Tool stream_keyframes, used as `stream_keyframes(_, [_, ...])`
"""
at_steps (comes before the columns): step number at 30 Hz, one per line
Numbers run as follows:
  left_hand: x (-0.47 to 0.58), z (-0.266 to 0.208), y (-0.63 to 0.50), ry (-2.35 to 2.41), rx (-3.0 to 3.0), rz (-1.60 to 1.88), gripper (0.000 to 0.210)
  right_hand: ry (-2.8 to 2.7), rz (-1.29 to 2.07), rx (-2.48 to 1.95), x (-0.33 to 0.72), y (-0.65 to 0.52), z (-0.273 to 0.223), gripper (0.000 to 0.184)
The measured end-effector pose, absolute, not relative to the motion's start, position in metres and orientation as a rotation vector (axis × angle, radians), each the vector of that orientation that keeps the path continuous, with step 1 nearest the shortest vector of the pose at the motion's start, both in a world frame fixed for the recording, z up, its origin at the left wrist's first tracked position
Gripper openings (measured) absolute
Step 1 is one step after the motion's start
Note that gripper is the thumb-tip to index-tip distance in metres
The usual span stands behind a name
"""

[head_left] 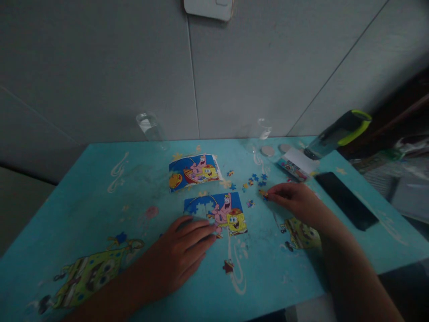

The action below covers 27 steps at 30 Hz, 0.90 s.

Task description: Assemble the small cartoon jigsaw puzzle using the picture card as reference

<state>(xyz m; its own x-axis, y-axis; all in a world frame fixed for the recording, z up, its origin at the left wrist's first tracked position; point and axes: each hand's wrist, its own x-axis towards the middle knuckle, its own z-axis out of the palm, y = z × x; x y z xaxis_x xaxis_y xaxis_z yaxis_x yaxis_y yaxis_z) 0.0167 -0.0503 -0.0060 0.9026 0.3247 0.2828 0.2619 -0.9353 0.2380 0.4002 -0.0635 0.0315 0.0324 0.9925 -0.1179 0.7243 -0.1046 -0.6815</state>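
A partly assembled jigsaw puzzle (225, 210) of cartoon characters lies on the table, with a gap at its left. My left hand (186, 248) rests over its lower left part, fingers stretched out and covering that area. To the right, my right hand (291, 197) pinches a small puzzle piece (263, 194) at the table surface. Several loose blue and yellow pieces (255, 178) lie just beyond those fingertips. One brown piece (228, 266) sits apart, nearer to me. Behind the puzzle is a printed picture sheet (194, 171) of the same scene, its edges slightly curled.
Two clear containers (152, 129) stand along the wall, with round lids (267, 150) near the right one. A folded card (295, 164), a dark bottle (337, 134) with a yellow-green loop and a black phone-like slab (346, 200) occupy the right side of the cartoon-printed table (100, 192).
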Motion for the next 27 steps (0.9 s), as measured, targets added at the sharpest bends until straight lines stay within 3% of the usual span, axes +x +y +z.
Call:
stream_keyframes(8, [0.014,0.004,-0.049,0.369,2.885,0.597,0.037,-1.89,1.007,-1.889,0.398,-0.067,0.031,0.02])
stream_keyframes(27, [0.02,0.01,-0.054,0.24,2.789,0.762,0.027,-1.883,0.718,-1.993,0.388,-0.064,0.033,0.022])
